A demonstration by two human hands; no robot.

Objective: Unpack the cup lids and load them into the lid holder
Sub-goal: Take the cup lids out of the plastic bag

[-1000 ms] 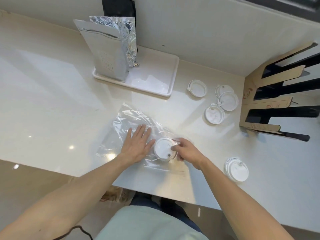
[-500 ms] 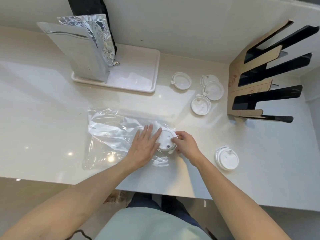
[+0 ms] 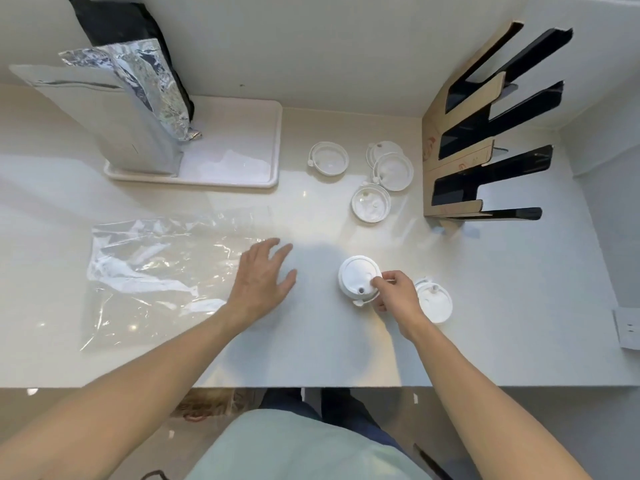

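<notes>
My right hand [image 3: 396, 292] grips a stack of white cup lids [image 3: 357, 277] by its right edge, clear of the bag, near the counter's front. Just right of it another small lid stack [image 3: 437, 303] lies on the counter. My left hand [image 3: 261, 280] is open, fingers spread, flat at the right end of the clear plastic bag [image 3: 152, 265], which now looks flat. Loose lids lie further back: one [image 3: 328, 158] alone, two overlapping [image 3: 393, 168], one [image 3: 370, 203] in front. The cardboard-and-black lid holder [image 3: 460, 147] stands at the back right with its slots bare.
A white tray [image 3: 242, 161] at the back left carries a tall silver foil pouch [image 3: 138, 112], with a black bag behind it. A wall runs along the back. The counter's front edge is close to my body. A white socket plate [image 3: 627, 327] sits at the far right.
My right hand has drawn the lid stack out of the bag and moved it right, next to the other stack. My left hand stayed on the bag's end, now apart from the lids.
</notes>
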